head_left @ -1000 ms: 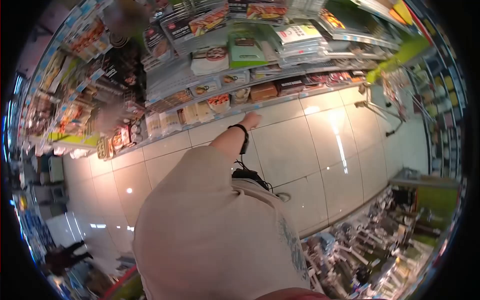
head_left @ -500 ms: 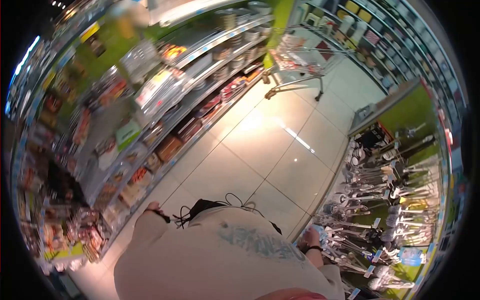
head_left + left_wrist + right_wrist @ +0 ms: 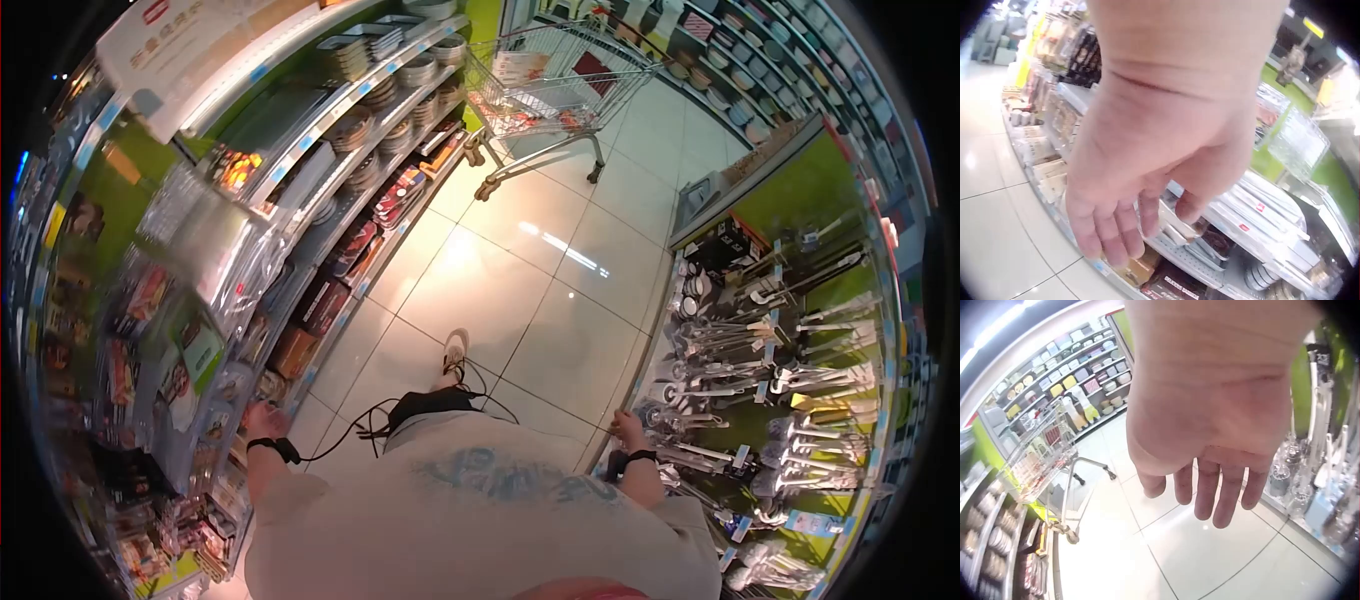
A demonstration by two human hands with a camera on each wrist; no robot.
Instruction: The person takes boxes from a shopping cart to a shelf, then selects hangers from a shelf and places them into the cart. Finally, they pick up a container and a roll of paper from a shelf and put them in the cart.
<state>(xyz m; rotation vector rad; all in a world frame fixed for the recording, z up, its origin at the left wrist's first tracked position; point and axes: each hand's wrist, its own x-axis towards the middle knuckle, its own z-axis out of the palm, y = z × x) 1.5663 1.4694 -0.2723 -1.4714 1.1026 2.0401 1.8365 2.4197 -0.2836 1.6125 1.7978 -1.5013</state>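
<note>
From my head, the brown, rectangular, probably light, stiff box [image 3: 295, 352], best gripped by its ends, sits on the bottom shelf [image 3: 333, 340] near my left hand [image 3: 265, 420]; left-wrist view, that hand hangs loose, empty; right-wrist view, my right hand [image 3: 1210, 425] dangles empty.

Pale tile flr [image 3: 510, 280], glossy w/ dark grout lines & reflected lights; wire shopping cart [image 3: 545, 105] stands on it nr far end of L shelving unit [image 3: 290, 165], shoe [image 3: 456, 345] closer in. L unit is grey w/ blue tags along edges: rect. pans [image 3: 382, 38] up top, stacks of round dishes [image 3: 360, 170] on mid levels. Btm shelf: brown box [image 3: 295, 352] beside dark box [image 3: 322, 305], red & blk pkgs [image 3: 400, 195] farther along. Far multi-tier shelves [image 3: 1082, 372] hold yellow containers [image 3: 1069, 382], bowls [image 3: 1108, 407], other misc. pcs too small to ID
</note>
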